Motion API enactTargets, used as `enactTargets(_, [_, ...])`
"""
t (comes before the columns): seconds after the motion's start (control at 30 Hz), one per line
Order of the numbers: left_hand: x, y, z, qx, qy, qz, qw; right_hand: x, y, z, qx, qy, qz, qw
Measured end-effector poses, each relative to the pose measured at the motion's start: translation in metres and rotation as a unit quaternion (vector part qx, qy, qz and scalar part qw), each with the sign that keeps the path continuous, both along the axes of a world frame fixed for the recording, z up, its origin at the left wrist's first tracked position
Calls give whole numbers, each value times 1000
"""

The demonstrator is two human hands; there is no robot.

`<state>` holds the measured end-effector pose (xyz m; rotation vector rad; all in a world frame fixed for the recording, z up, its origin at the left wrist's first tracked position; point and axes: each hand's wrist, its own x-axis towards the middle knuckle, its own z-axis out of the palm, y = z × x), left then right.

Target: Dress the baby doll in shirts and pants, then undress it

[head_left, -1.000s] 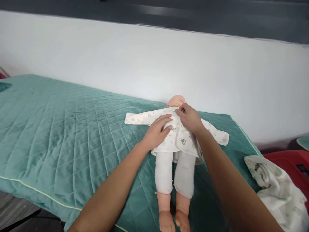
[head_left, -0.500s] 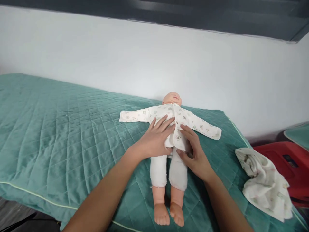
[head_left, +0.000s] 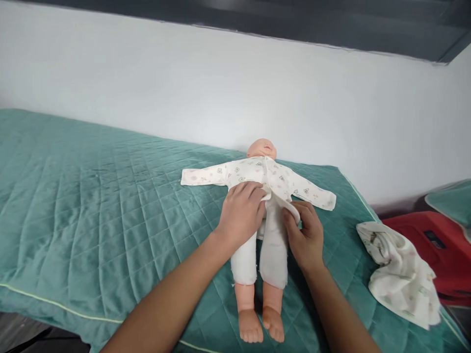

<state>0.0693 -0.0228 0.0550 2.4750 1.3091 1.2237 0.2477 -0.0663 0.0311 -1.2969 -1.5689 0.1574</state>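
Note:
A baby doll [head_left: 262, 148] lies on its back, its head near the wall and its bare feet towards me. It wears a white printed baby shirt [head_left: 245, 169], front panels parted low down, with the sleeves spread sideways. White cloth legs [head_left: 273, 255] show below the hem. My left hand [head_left: 243, 211] is closed on one front edge of the shirt, at the doll's belly. With thumb and fingers my right hand [head_left: 305, 230] pinches the other front panel's lower corner and holds it lifted outwards.
Under the doll is a green quilted bedspread [head_left: 110, 211]. A crumpled white printed garment [head_left: 403, 279] lies at the right edge, beside a red case [head_left: 437, 240]. Behind stands a white wall [head_left: 221, 88], with a dark overhang [head_left: 294, 24] above.
Both hands have gone from lying spread on the shirt front to gripping its edges. The lower front is now lifted and parted, with the right panel pulled outwards.

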Motion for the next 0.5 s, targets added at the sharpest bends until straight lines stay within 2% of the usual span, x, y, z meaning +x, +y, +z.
enactTargets(0.07, [0, 3, -1, -52, -85, 12, 995, 2, 1, -1, -51, 99, -20, 994])
enactTargets(0.13, [-2, 9, -1, -116, -204, 37, 971, 4, 3, -3, -87, 213, -33, 973])
enactTargets(0.2, [-7, 17, -2, -163, -348, 56, 921, 6, 5, -3, -96, 332, -26, 938])
enactTargets(0.27, [-14, 27, -5, -197, -488, 54, 848, 8, 8, -2, -89, 424, -11, 901])
enactTargets(0.37, [-29, 39, -12, -269, -611, 61, 742, 13, 12, 2, -76, 500, -18, 862])
enactTargets(0.43, [-40, 43, -19, -308, -637, 88, 702, 19, 14, 2, -77, 536, -37, 840])
enactTargets(0.5, [-49, 43, -26, -326, -642, 104, 686, 25, 16, 1, -81, 557, -56, 825])
